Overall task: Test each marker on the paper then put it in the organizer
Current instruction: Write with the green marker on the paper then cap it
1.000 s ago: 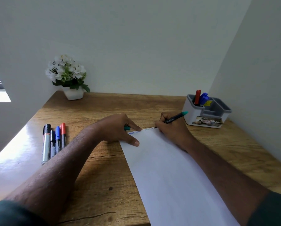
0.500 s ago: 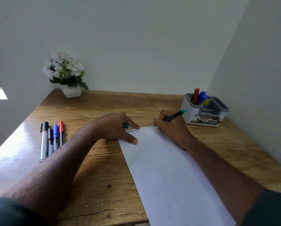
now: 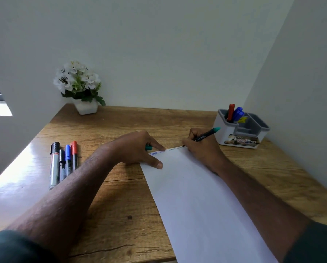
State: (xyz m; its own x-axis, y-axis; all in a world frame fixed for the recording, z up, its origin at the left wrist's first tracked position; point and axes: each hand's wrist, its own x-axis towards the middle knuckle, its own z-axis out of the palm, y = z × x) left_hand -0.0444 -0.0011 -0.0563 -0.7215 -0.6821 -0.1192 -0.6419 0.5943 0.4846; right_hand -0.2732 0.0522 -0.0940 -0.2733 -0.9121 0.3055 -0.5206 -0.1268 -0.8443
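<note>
The person's right hand (image 3: 200, 147) pinches a slim black marker with a teal end (image 3: 208, 134), its tip down at the far edge of the long white sheet of paper (image 3: 196, 196), where a row of small scribbles in blue and darker ink runs along that edge. The left hand (image 3: 140, 149) lies on the sheet's far left corner, thumb and forefinger pressing the paper flat, with the other fingers curled round a small teal cap (image 3: 148, 148).

As I judge it, the work is somewhere near the middle. The white and grey plastic organizer (image 3: 240, 137) at the desk's far right, close to the side wall, already holds a red marker (image 3: 231, 112) and two blue ones (image 3: 238, 113) in its rear left compartment; the other compartments look unfilled. Four markers (image 3: 63, 164) lie side by side near the desk's left edge, capped and apparently untested: a thick silver one with a black cap, a thin black one, a blue-capped one and a red-capped one. So the teal one is under test, and it wants capping before it goes in.

The organizer sits just beyond the right hand, a short reach over bare wooden desk (image 3: 121, 205). The wall crowds its right side, so the approach is best from the left or above. A white potted flower (image 3: 79, 86) stands in the far left corner, well apart from everything.
</note>
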